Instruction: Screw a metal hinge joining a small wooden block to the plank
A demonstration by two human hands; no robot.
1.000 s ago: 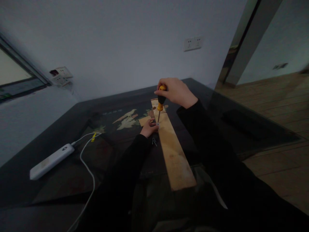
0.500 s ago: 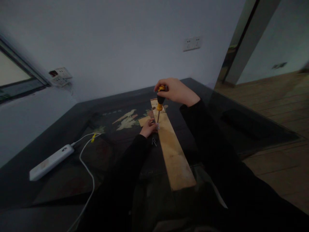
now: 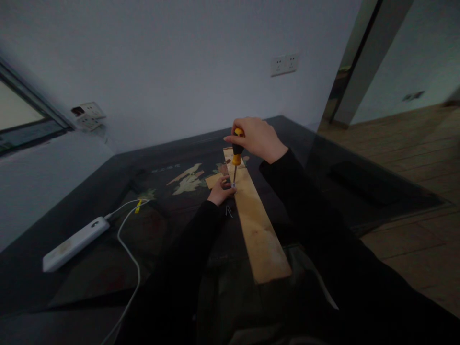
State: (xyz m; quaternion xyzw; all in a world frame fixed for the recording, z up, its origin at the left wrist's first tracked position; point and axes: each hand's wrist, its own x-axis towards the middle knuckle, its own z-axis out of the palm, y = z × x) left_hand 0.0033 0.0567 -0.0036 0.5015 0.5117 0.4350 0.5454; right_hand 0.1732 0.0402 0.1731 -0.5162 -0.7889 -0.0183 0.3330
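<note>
The person's right hand (image 3: pixel 260 138) is grasping a screwdriver with a yellow-and-black handle and a thin metal shaft (image 3: pixel 236 159), its fingers curling around the upper part of the handle. The screwdriver is standing nearly upright below that hand, its shaft pointing down at a small, shiny metal piece (image 3: pixel 233 188) by the left edge of a long, flat, pale wooden board (image 3: pixel 258 223). Whether the tip is seating in a screw is too small to tell.

The left hand (image 3: pixel 217 193) is lying low, just left of the board, its fingertips reaching the metal piece right beside the shaft; whether they are pinching it or only pressing on it, I cannot tell. The right hand is hovering above and slightly right of the left one, the screwdriver bridging the space between them.

The board is running from beyond both hands toward the person's body, passing between the two black sleeves. A small, flat, light wooden piece (image 3: pixel 212 180) is lying just behind the left hand, and a few thin, grey metal screws (image 3: pixel 229 211) are lying near it on the dark tabletop (image 3: pixel 161 152), close to the board's left edge.
</note>
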